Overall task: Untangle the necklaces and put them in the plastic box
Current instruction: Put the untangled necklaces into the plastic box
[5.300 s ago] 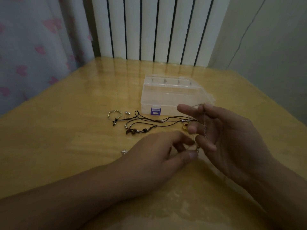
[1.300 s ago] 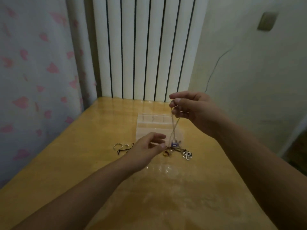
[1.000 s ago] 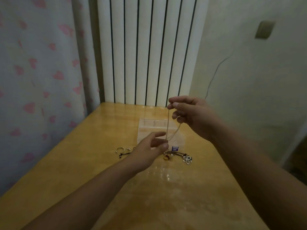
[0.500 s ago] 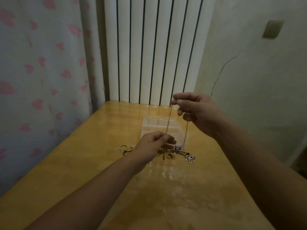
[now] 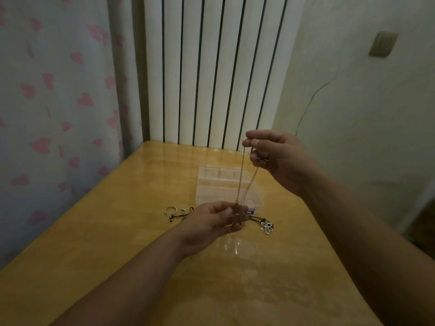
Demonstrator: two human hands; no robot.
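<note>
Glossy wooden table [image 5: 113, 231] against a white radiator [image 5: 211, 67]; clear plastic box [image 5: 211, 187] sits shut. Right hand [image 5: 280, 156] fingers pinch a thin chain necklace [image 5: 240, 180] aloft, left hand [image 5: 209, 222] fingers grip its pendant end.

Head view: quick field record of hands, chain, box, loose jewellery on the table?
right hand: raised, pinches top of thin chain
left hand: lower, fingers curled at chain's bottom end, by the pendant
chain: hangs stretched between both hands, above table
plastic box: on table behind hands; open or closed cannot tell
flower pendant: on table, right of left hand
black cord: on table, partly hidden by left hand
ring: on table, left of cord
</note>
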